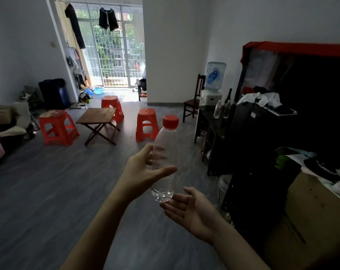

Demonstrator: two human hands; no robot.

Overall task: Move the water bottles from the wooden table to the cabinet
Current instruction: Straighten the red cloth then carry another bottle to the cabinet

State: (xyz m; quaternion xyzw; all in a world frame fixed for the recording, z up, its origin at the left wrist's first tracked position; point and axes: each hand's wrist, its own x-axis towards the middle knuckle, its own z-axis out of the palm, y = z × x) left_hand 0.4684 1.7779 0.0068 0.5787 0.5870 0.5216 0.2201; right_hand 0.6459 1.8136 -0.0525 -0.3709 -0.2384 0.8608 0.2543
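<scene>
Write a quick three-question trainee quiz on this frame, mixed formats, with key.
1. True or false: the wooden table has bottles standing on it.
2. Which of the hands grips the bottle? A) left hand B) right hand C) both
3. Fill in: the bottle's cap is ___.

Key:
1. False; its top shows no bottles, while two clear bottles stand on the dark cabinet by the water dispenser.
2. A; the right hand is open, palm up, beneath the bottle's base.
3. Red.

Grey floor [48, 191], red stools [58, 127]
</scene>
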